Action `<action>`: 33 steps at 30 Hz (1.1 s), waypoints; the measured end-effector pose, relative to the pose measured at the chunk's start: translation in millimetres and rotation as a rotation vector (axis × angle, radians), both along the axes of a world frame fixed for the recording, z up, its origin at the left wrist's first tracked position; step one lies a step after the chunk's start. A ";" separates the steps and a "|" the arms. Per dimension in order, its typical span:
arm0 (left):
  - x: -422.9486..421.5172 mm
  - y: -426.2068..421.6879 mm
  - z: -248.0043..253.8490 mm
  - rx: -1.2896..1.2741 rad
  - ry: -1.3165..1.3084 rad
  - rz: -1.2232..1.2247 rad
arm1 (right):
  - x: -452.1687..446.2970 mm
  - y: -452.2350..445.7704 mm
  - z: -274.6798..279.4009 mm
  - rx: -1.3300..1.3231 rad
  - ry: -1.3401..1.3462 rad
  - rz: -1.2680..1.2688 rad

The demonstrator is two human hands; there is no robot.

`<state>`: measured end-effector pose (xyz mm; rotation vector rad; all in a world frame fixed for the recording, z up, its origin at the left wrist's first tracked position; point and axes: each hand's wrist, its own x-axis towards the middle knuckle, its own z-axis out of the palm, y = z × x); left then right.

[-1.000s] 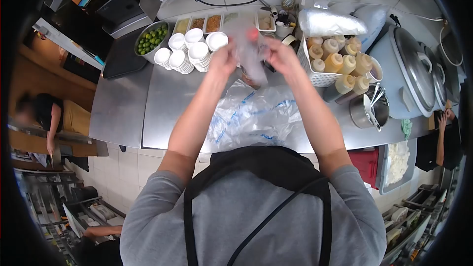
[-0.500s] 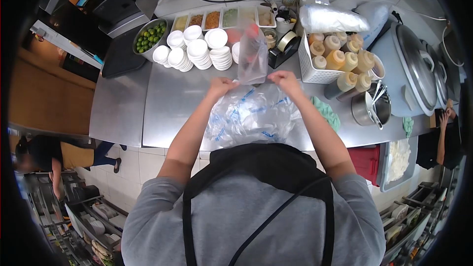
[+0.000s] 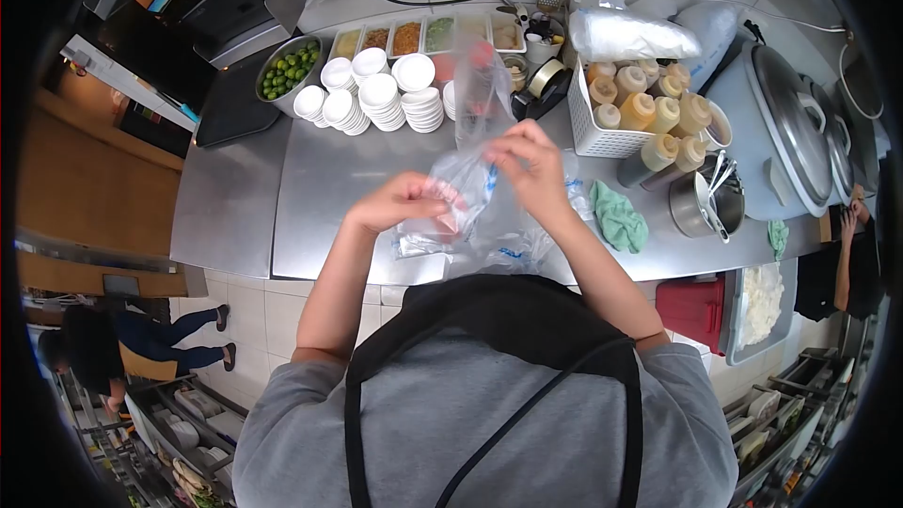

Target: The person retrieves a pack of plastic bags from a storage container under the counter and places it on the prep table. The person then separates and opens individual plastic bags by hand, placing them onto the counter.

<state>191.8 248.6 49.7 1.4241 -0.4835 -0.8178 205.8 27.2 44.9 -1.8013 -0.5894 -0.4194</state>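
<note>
A thin, see-through plastic bag (image 3: 467, 186) with blue print slants above the bench (image 3: 329, 179), creased and partly blurred. The right fingers (image 3: 517, 143) pinch it at its 1 o'clock end; the left fingers (image 3: 419, 186) hold it at 8 o'clock, skin showing through the film. Crumpled clear bags (image 3: 513, 250) with matching blue marks lie at its 5 o'clock. Toward 12 o'clock rises another clear bag (image 3: 484, 89), red showing through it.

Your shirt (image 3: 442, 404): grey | your apron (image 3: 508, 306): black | your bag (image 3: 466, 174): clear, with blue print | cloth (image 3: 619, 218): pale green | bowls (image 3: 379, 94): white | limes (image 3: 290, 73): green | bottles (image 3: 640, 113): yellow, tan, brown | basket (image 3: 611, 144): white | bin (image 3: 689, 310): red | counter (image 3: 324, 174): silver-grey
</note>
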 end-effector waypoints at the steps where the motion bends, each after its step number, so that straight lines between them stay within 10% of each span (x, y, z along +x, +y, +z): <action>1: -1.1 0.1 -4.8 -0.001 0.001 -0.001 | -2.4 -0.9 8.7 -0.001 0.001 -0.001; 3: -4.1 -1.8 -12.0 -0.537 0.400 0.371 | -7.9 0.1 22.8 0.235 0.132 0.004; 10: -20.2 -69.6 16.3 -0.736 -0.183 0.462 | -18.9 8.1 44.2 0.382 0.325 0.100; 12: 0.2 -62.8 34.9 -0.882 -0.018 0.547 | -2.8 -9.0 43.7 1.044 0.648 0.455; 15: 45.7 -47.5 50.0 -0.879 0.348 0.784 | 21.8 -25.4 70.1 1.286 0.802 0.745; 18: 81.3 -41.8 15.1 -0.722 -0.015 0.715 | 74.8 -23.0 39.9 1.076 0.689 0.754; 28: 100.4 -53.4 -173.4 -0.362 0.502 1.072 | 112.8 -20.8 -201.8 0.745 1.060 0.018; 33: 97.3 -20.0 -178.2 -0.261 0.349 1.023 | 57.6 -57.1 -148.1 0.240 0.695 -0.182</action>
